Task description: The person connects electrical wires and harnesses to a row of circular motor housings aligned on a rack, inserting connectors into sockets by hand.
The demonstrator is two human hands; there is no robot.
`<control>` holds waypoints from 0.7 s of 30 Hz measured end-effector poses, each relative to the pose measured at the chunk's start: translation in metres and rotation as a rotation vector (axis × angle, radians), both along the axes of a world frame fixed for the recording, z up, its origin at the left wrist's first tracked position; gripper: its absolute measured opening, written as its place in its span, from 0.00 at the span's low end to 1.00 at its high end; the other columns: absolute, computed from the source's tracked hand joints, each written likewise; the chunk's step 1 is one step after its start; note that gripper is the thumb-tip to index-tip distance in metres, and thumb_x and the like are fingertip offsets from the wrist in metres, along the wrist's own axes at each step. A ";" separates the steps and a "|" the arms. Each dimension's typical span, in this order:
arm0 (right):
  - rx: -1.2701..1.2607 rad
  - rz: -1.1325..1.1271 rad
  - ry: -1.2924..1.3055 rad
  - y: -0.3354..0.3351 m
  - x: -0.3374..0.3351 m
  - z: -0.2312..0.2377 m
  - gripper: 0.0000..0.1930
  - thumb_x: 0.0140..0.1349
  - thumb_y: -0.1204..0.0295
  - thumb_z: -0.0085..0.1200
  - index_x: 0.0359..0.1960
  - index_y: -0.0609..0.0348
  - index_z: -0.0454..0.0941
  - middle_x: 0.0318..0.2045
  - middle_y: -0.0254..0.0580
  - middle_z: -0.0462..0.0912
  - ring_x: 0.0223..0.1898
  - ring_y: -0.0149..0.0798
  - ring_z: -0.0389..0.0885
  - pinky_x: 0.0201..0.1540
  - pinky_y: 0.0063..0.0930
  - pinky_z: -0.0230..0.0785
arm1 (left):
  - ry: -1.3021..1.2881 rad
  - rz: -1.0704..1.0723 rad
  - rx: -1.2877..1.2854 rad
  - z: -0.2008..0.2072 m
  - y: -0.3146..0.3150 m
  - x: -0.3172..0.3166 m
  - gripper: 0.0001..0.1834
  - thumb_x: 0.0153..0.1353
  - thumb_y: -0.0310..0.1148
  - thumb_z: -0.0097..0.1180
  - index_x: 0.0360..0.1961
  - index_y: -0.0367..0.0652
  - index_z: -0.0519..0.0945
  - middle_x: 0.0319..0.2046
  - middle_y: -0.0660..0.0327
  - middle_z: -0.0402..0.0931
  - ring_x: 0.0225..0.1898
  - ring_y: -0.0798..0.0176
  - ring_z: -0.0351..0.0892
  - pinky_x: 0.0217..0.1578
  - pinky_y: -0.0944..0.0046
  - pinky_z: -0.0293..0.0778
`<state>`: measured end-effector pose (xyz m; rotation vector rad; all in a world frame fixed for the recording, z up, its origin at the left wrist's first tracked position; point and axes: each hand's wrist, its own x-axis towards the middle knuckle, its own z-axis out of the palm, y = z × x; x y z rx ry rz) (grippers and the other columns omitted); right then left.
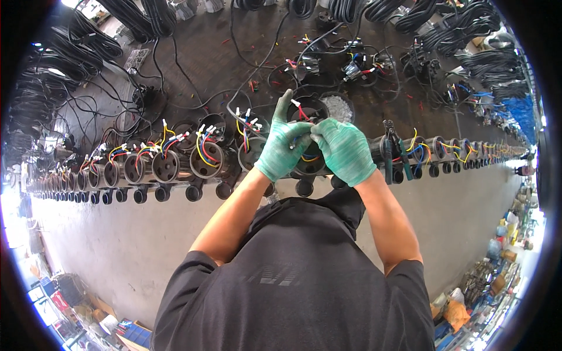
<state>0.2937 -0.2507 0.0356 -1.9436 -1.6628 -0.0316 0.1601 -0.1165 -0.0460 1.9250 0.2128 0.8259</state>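
Observation:
Both my hands wear green gloves and meet fingertip to fingertip above a dark round housing (309, 166). My left hand (282, 145) pinches thin wires, with one finger stretched up and away. Closed at the fingertips, my right hand (346, 151) grips the same wires from the other side; the exact point of contact is hidden by the gloves. A red wire with a white end cap (297, 104) sticks up just beyond my fingers. Right behind my right hand stands a round tub of small clear-white pieces (338, 109).
A long row of round black housings (166, 166) with coloured, white-capped wires lines the bench's near edge. Dark-handled pliers (393, 153) hang over the row at right. Coiled black cables (88, 38) and loose wired parts (357, 70) lie across the dark bench (205, 52).

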 end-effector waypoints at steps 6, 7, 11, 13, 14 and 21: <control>0.183 -0.117 0.173 -0.002 -0.003 0.003 0.04 0.68 0.73 0.63 0.42 0.56 0.83 0.37 0.48 0.87 0.36 0.54 0.88 0.41 0.44 0.80 | 0.004 0.021 -0.040 0.004 -0.001 -0.002 0.17 0.61 0.14 0.61 0.48 0.44 0.85 0.76 0.42 0.57 0.44 0.64 0.82 0.52 0.59 0.76; 0.143 -0.171 0.254 -0.006 -0.001 0.008 0.05 0.67 0.75 0.63 0.42 0.57 0.84 0.39 0.49 0.88 0.38 0.54 0.88 0.43 0.44 0.81 | -0.021 0.039 -0.018 0.012 -0.002 -0.002 0.15 0.62 0.15 0.61 0.48 0.43 0.85 0.71 0.45 0.64 0.50 0.61 0.81 0.55 0.57 0.75; -0.175 -0.032 0.169 -0.025 0.000 -0.010 0.07 0.67 0.70 0.62 0.42 0.59 0.86 0.38 0.54 0.88 0.39 0.58 0.88 0.44 0.47 0.80 | 0.019 0.017 -0.083 0.007 -0.001 -0.003 0.11 0.66 0.18 0.61 0.47 0.41 0.84 0.56 0.50 0.79 0.65 0.51 0.74 0.64 0.52 0.69; -0.288 -0.112 0.192 -0.025 -0.009 -0.027 0.09 0.67 0.71 0.61 0.43 0.66 0.84 0.31 0.56 0.87 0.28 0.55 0.87 0.34 0.44 0.78 | -0.018 0.030 -0.053 0.013 -0.003 -0.003 0.10 0.66 0.19 0.61 0.47 0.40 0.84 0.55 0.52 0.80 0.65 0.49 0.73 0.64 0.51 0.69; -0.321 -0.166 0.435 -0.021 -0.013 -0.031 0.10 0.70 0.70 0.59 0.41 0.66 0.84 0.27 0.52 0.86 0.24 0.49 0.85 0.30 0.41 0.76 | -0.056 0.047 -0.021 0.017 -0.004 -0.004 0.09 0.66 0.20 0.61 0.47 0.40 0.83 0.54 0.54 0.81 0.65 0.47 0.72 0.65 0.50 0.68; -0.561 -0.273 1.060 0.008 -0.024 -0.031 0.14 0.74 0.67 0.53 0.31 0.63 0.84 0.21 0.40 0.84 0.14 0.33 0.78 0.17 0.27 0.65 | 0.048 -0.104 -0.196 0.000 -0.002 -0.007 0.13 0.67 0.19 0.59 0.49 0.45 0.84 0.80 0.46 0.48 0.69 0.51 0.69 0.66 0.54 0.69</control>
